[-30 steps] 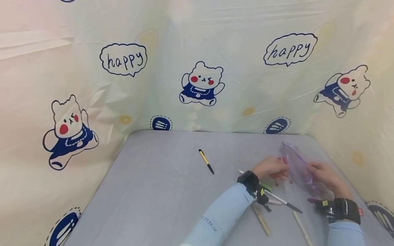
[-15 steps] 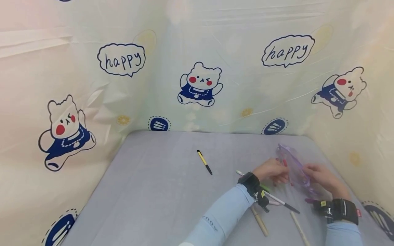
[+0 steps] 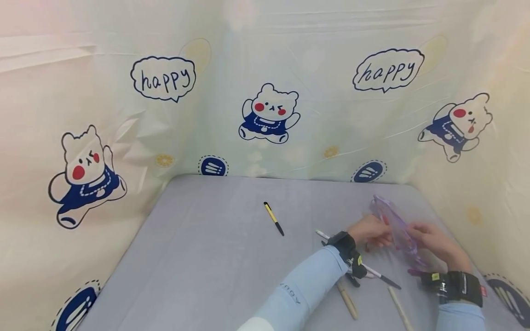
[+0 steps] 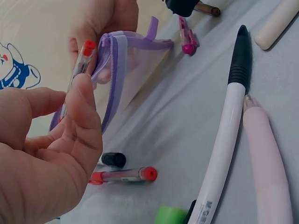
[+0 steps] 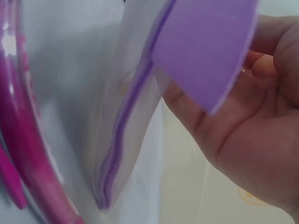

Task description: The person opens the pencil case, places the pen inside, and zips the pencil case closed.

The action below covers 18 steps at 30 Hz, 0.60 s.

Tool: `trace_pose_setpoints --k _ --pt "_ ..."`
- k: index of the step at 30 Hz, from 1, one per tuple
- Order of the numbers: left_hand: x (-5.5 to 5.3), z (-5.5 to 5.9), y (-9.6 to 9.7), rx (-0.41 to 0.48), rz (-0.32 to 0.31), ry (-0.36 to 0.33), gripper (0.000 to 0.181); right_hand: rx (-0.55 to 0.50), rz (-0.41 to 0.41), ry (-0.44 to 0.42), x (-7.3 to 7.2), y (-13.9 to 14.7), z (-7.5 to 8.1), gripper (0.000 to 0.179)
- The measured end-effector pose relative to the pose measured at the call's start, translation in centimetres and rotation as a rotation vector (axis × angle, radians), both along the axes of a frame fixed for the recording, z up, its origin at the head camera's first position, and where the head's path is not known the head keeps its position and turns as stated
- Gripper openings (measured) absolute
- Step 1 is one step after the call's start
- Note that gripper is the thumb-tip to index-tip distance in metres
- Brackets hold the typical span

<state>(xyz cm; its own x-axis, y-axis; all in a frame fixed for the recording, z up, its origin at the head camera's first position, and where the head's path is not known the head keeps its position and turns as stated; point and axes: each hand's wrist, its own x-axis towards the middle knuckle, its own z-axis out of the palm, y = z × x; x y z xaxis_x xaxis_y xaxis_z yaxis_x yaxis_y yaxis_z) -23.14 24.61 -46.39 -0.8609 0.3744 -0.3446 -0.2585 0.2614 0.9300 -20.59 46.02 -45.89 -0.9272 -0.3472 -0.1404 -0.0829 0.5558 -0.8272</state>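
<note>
My left hand (image 3: 372, 231) pinches a clear-barrelled pen with a red end (image 4: 83, 63) between thumb and fingers. The pen stands at the unzipped mouth of a see-through purple zip pouch (image 4: 112, 93), its lower part hidden by my fingers. From the far side, my right hand (image 3: 434, 241) grips the pouch by its edge; in the right wrist view a purple fabric tab (image 5: 205, 51) covers some of its fingers. Below my left hand lie another red-ended pen (image 4: 126, 175) and a black-capped one (image 4: 113, 159).
A white pen with a dark grip (image 4: 226, 121) and a pale pink pen (image 4: 266, 154) lie near my left wrist. A magenta pen (image 5: 23, 121) is beside the pouch. Beige pens (image 3: 347, 301) lie nearer me; a yellow-and-black pen (image 3: 273, 218) lies farther left. Patterned cloth walls surround the table (image 3: 207, 257).
My left hand has moved slightly right, closer to the pouch mouth, with the red-ended pen. My right hand keeps its hold on the pouch. The head view has shifted a little.
</note>
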Motion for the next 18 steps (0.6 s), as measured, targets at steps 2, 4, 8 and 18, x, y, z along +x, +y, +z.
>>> trace_pose_setpoints --k 2,4,8,18 --pt "0.1 0.1 0.1 0.025 -0.007 0.009 0.022 -0.014 0.009 0.000 0.0 0.2 -0.1 0.032" --pt "0.2 0.2 0.1 0.041 -0.017 0.015 0.021 -0.023 0.010 -0.002 -0.1 0.4 -0.2 0.031" --pt "0.4 0.4 -0.4 0.020 -0.053 0.035 0.027 -0.032 0.020 0.001 0.0 0.8 -0.3 0.035" --pt "-0.1 0.8 -3.3 -0.005 -0.118 0.114 0.025 -0.056 0.050 -0.001 -0.1 0.5 -0.4 0.031"
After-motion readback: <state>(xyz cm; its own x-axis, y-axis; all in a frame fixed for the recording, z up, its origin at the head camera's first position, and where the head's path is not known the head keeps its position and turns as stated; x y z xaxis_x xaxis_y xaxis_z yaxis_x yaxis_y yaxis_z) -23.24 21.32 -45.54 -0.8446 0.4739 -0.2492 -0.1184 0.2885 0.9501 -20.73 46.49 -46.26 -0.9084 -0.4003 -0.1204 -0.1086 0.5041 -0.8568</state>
